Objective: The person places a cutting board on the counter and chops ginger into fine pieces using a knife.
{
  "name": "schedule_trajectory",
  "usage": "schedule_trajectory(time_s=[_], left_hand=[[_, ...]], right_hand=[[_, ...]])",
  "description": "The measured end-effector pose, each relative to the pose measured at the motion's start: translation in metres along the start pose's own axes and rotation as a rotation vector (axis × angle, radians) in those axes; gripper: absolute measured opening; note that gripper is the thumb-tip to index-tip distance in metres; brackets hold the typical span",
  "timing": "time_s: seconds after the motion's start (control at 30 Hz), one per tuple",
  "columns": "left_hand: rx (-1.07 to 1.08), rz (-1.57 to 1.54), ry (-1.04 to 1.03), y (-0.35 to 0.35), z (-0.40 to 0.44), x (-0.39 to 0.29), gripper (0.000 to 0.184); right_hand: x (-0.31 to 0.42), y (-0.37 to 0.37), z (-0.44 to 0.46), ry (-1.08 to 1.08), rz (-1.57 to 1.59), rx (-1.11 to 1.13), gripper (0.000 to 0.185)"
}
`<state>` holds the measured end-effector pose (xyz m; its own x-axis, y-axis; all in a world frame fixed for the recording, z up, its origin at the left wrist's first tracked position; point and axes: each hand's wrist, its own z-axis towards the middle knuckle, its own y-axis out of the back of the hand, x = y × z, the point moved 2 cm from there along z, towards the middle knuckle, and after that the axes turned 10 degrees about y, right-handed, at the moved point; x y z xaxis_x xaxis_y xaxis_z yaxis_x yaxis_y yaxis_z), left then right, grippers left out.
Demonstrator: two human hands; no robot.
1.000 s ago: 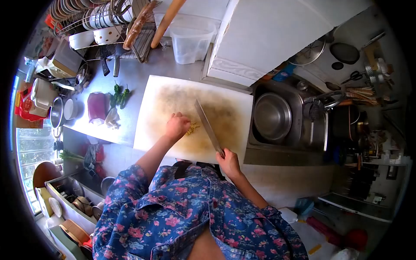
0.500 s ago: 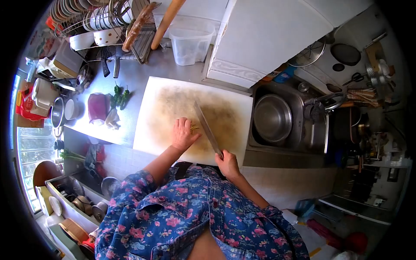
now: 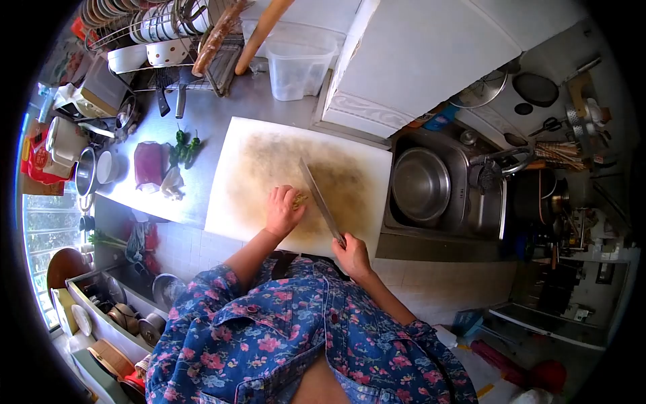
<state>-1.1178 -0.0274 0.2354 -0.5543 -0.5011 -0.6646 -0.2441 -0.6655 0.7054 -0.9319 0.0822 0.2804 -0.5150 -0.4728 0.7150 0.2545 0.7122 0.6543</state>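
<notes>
On the stained white cutting board [image 3: 235, 175], small yellowish-green pieces [image 3: 300, 199] lie at the fingertips of my left hand [image 3: 284, 212]. The fingers of that hand are curled over the pieces and partly hide them. My right hand [image 3: 352, 254] is wrapped round the handle of a long knife [image 3: 319, 198] near the board's front edge. The blade points up and to the left, its tip near the middle of the board, just right of the pieces.
Left of the board lie green peppers [image 3: 183, 148], a purple packet [image 3: 149, 165] and a whitish piece [image 3: 172, 183]. A sink with a metal basin [image 3: 421, 184] is on the right. Behind stand a clear plastic container [image 3: 296, 71] and a dish rack [image 3: 222, 74].
My left hand has gone from beside the pieces to lying flatter in front of them, then curled in against them. The knife in my right hand has barely moved.
</notes>
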Motion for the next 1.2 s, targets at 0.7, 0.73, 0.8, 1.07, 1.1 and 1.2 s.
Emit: schedule_trajectory(time_s=[0.7, 0.73, 0.8, 1.07, 1.1, 1.2], left_hand=[[0.056, -0.076, -0.101, -0.011, 0.004, 0.013, 0.02], [0.051, -0.068, -0.106, -0.012, 0.004, 0.013, 0.02], [0.058, -0.058, -0.106, -0.015, 0.003, 0.015, 0.021], [0.075, -0.059, -0.091, -0.016, 0.002, 0.018, 0.02], [0.064, -0.074, -0.113, -0.016, 0.004, 0.017, 0.02], [0.051, -0.083, -0.141, -0.016, 0.001, 0.02, 0.018]], right_hand=[[0.042, 0.014, 0.008, 0.149, -0.216, 0.065, 0.023], [0.043, 0.015, 0.009, 0.156, -0.25, 0.071, 0.023], [0.04, 0.012, 0.011, 0.155, -0.289, 0.085, 0.023], [0.02, -0.02, 0.038, 0.216, -0.313, 0.012, 0.023], [0.023, -0.014, 0.039, 0.215, -0.294, 0.013, 0.023], [0.04, 0.007, 0.032, 0.182, -0.253, 0.052, 0.024]])
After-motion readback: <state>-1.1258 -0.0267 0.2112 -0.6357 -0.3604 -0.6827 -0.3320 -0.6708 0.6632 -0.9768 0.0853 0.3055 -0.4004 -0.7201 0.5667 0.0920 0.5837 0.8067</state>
